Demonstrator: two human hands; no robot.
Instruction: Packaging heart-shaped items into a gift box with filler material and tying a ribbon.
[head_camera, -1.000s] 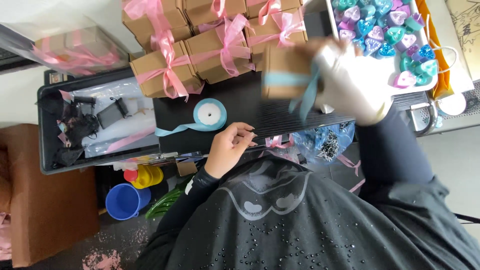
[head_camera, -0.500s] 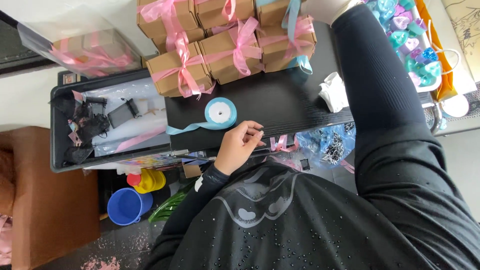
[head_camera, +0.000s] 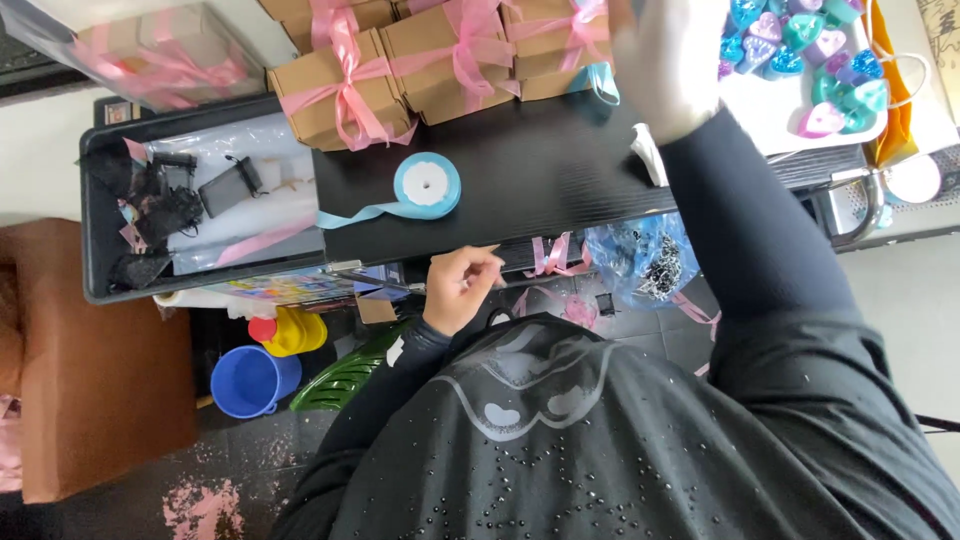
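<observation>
My left hand (head_camera: 462, 285) rests at the near edge of the black table (head_camera: 540, 190), fingers closed on a pair of scissors (head_camera: 375, 282) whose blades point left. My right hand (head_camera: 668, 62), in a white glove and blurred, is raised over the far side of the table with fingers apart and nothing in it. Just left of it sits a brown box tied with a light blue ribbon (head_camera: 575, 80), beside several brown boxes with pink bows (head_camera: 345, 90). A roll of light blue ribbon (head_camera: 427, 185) lies flat on the table, its loose end trailing left.
A black tray (head_camera: 95, 230) at the left holds dark pouches and pink ribbon. A white tray of coloured heart shapes (head_camera: 800, 60) stands at the far right. A clear bag (head_camera: 640, 262), pink ribbon scraps, a blue bucket (head_camera: 250, 378) and yellow cups lie below the table.
My right hand carried the blue-ribboned box to the far stack, left it there and has drawn back. The left hand has stayed at the table edge.
</observation>
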